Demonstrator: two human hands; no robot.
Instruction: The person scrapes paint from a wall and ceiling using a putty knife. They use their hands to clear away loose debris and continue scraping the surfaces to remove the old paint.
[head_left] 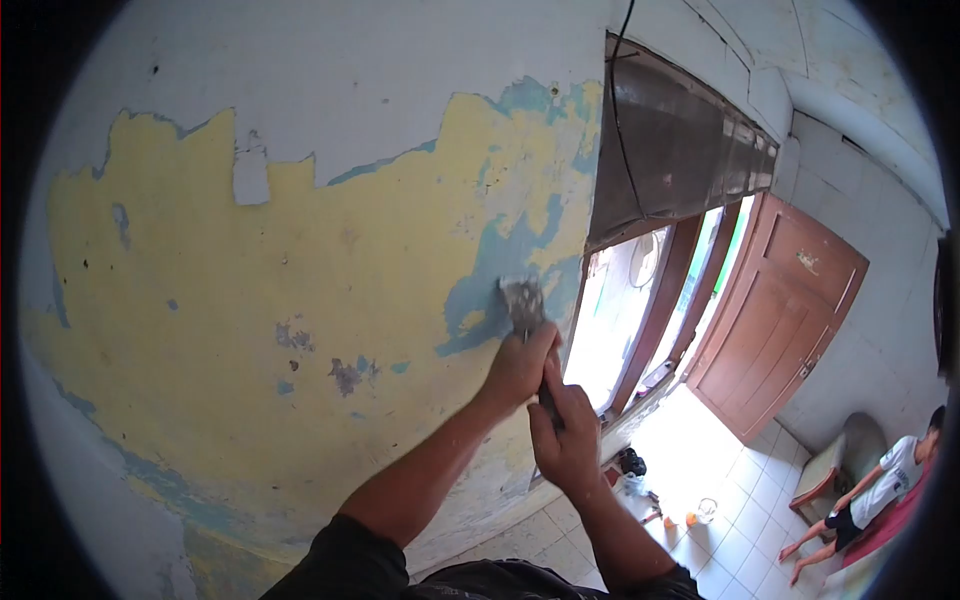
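toward five o'clock, left hand (pixel 518 370) and right hand (pixel 570 435) both grasp a scraper (pixel 525 305), its handle partly hidden, flat blade blurred; flaking yellow-blue wall (pixel 350 240) toward nine o'clock.

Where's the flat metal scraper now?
Head view, just right of centre: left hand and right hand grip the scraper, its blade over a blue patch on the yellow wall.

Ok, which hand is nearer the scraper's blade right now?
Left. The left hand grips the scraper just below its blade; the right hand is farther from the blade, lower down on the handle.
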